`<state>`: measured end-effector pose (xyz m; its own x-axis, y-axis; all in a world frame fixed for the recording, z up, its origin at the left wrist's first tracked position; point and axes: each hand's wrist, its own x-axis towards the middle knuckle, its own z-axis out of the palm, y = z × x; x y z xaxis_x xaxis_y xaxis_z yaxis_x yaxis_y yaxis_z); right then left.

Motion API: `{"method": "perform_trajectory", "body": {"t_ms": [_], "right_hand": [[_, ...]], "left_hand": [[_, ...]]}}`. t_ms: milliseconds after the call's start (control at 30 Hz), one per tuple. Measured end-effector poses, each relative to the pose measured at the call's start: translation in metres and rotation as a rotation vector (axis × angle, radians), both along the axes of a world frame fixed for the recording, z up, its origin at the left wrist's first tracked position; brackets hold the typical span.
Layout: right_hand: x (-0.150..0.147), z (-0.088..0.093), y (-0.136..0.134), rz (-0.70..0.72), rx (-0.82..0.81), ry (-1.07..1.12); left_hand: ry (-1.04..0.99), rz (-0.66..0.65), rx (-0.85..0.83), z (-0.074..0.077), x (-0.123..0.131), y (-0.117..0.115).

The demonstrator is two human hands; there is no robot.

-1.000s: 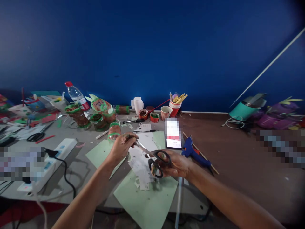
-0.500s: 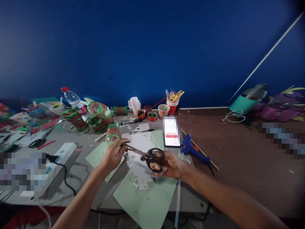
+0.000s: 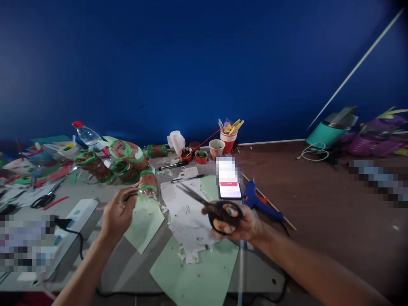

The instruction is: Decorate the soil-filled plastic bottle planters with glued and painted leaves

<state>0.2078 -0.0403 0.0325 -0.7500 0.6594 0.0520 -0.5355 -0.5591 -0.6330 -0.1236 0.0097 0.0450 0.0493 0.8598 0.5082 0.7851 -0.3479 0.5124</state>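
Observation:
Black-handled scissors (image 3: 196, 196) are in my right hand (image 3: 245, 225), with fingers through the handle loops. Their blades point up and left above white paper sheets (image 3: 181, 212) that carry drawn marks. My left hand (image 3: 118, 212) is apart from the scissors, to their left, beside a clear jar with green bands and brown contents (image 3: 147, 183). Its fingers are pinched together; whatever they hold is too small or hidden to make out. Green paper (image 3: 194, 272) lies below the white sheets, and another green piece (image 3: 143, 227) is near my left hand. Small paper scraps surround the sheets.
A phone (image 3: 230, 191) and a blue glue gun (image 3: 261, 202) lie on the right, beside a thin stick. Behind stand paper cups (image 3: 216, 148) and several banded jars. At left are a power strip (image 3: 75, 229), a second pair of scissors (image 3: 44, 199) and cables.
My left hand has moved left, away from the scissor tips. My right hand has shifted slightly right with the scissors, whose blades now point more upward. The view has shifted a little.

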Motion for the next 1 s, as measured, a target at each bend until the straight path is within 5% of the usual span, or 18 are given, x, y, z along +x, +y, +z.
{"method": "perform_trajectory", "body": {"t_ms": [167,367,500,700,1000], "right_hand": [[0.008,0.003,0.013,-0.223,0.025,-0.175],[0.012,0.003,0.023,-0.327,0.009,-0.103],[0.013,0.003,0.027,-0.346,-0.021,-0.06],[0.016,0.002,0.031,-0.327,-0.038,-0.029],[0.019,-0.004,0.034,-0.236,-0.093,0.045]], "left_hand": [[0.14,-0.232,-0.056,0.003,0.05,0.008],[0.276,-0.475,-0.106,-0.018,0.094,0.037],[0.452,-0.448,-0.111,-0.027,0.106,0.055],[0.797,-0.404,-0.124,-0.02,0.128,0.067],[0.94,-0.523,-0.174,-0.023,0.139,0.088]]}}
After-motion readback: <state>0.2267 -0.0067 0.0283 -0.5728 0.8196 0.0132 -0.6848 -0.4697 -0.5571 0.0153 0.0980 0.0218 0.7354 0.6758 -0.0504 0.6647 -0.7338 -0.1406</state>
